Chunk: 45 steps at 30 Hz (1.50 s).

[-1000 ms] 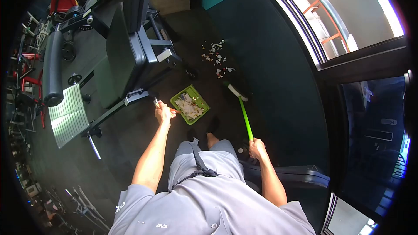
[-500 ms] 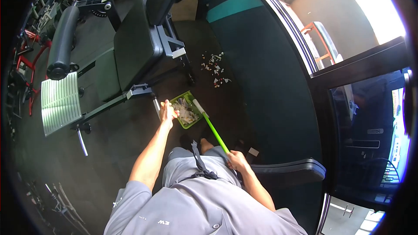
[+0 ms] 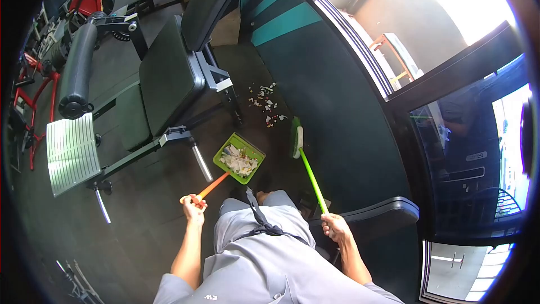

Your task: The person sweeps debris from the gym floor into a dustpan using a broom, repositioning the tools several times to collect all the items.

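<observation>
My left hand is wrapped round the orange handle of a green dustpan. Scraps of pale, paper-like litter lie heaped inside the pan. In my right hand is the bright green stick of a broom. The broom's white and green head stands by the dark wall, to the right of the dustpan. Beyond both, a scatter of small white and reddish debris lies on the dark floor. The broom head is just below and right of its nearest bits.
A black padded exercise machine stands to the left, with a metal post jutting close to the dustpan. The dark wall bounds the right side. A black padded bench sits beside my right arm.
My left hand has drawn back and down, so the dustpan's orange handle now shows. The broom head has swung right, away from the dustpan, and my right hand has shifted right.
</observation>
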Available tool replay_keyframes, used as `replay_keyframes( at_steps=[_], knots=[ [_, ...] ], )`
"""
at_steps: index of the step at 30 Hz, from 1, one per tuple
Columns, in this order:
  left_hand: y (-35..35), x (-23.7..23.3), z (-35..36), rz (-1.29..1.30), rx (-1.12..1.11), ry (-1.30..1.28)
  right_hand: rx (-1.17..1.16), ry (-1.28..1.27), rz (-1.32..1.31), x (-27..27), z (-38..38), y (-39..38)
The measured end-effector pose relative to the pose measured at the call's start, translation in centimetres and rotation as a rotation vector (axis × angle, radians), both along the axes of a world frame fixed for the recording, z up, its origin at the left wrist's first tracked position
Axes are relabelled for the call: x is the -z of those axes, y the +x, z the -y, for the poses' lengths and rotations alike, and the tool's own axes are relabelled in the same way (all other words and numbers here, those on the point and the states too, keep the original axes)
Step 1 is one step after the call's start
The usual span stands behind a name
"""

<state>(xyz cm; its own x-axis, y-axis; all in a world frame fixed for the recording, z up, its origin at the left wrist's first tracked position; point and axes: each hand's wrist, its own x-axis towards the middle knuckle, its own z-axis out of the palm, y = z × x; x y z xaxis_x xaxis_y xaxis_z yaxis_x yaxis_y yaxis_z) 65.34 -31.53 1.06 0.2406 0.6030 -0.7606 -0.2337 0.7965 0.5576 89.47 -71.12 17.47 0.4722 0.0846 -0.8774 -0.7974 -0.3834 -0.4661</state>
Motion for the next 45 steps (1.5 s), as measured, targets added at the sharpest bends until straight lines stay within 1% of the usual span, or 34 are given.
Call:
replay_keyframes(
  at_steps=[1,3,5,6,9,11,13,17,19,21,24,27,28,30,32,34,37,41,42,43,45],
  knots=[
    [0.6,2.5,0.2,0.013,-0.031,-0.031,-0.017,-0.022,0.032,0.3,-0.4,0.4],
    [3.6,1.5,0.5,0.061,0.008,0.015,-0.100,-0.075,0.078,1.2,-0.6,1.5],
    [7.2,0.1,0.7,0.057,0.054,0.066,-0.159,-0.122,0.149,1.7,-1.7,3.7],
    [8.1,0.3,0.6,0.015,0.088,0.070,-0.203,-0.114,0.173,2.3,-2.2,5.0],
    [11.1,-0.4,0.7,0.007,0.063,0.078,-0.295,-0.102,0.257,2.9,-4.3,8.4],
    [13.2,-0.8,0.9,-0.011,0.078,0.112,-0.298,-0.104,0.285,6.9,-4.8,11.7],
    [15.4,-1.0,1.1,-0.026,0.085,0.139,-0.369,-0.207,0.320,7.5,-7.3,15.5],
    [20.8,-1.2,2.0,-0.134,0.114,0.153,-0.608,-0.318,0.412,9.9,-11.5,24.0],
    [23.3,-1.3,2.1,-0.198,0.142,0.181,-0.706,-0.323,0.441,11.3,-13.3,28.3],
    [25.5,-0.9,2.1,-0.243,0.168,0.195,-0.724,-0.295,0.430,13.5,-14.6,31.7],
    [28.7,-1.6,2.2,-0.335,0.196,0.222,-0.704,-0.305,0.405,17.1,-15.4,35.7],
    [30.1,-2.1,2.5,-0.388,0.204,0.254,-0.601,-0.270,0.221,17.9,-14.3,37.0],
    [30.3,-2.2,2.5,-0.398,0.201,0.251,-0.609,-0.226,0.203,18.6,-12.9,36.7],
    [30.3,-1.9,2.4,-0.387,0.173,0.229,-0.517,-0.135,0.100,18.9,-10.3,35.1],
    [30.6,-2.3,2.4,-0.403,0.167,0.245,-0.517,-0.105,0.070,15.6,-8.1,33.6],
    [30.5,-2.3,2.2,-0.397,0.168,0.255,-0.507,-0.135,0.047,12.3,-6.2,32.7],
    [30.9,-2.0,1.9,-0.386,0.159,0.267,-0.584,-0.208,0.122,10.5,-5.5,33.6],
    [31.6,-2.3,1.8,-0.406,0.149,0.256,-0.819,-0.351,0.254,10.2,-7.0,34.6],
    [31.6,-2.1,1.9,-0.406,0.143,0.259,-0.912,-0.425,0.332,10.8,-7.4,34.4],
    [31.5,-1.8,1.9,-0.407,0.133,0.261,-1.047,-0.504,0.498,14.9,-6.3,34.2],
    [31.2,-1.6,1.8,-0.413,0.134,0.253,-1.177,-0.503,0.742,16.1,-5.9,32.6]
  ],
)
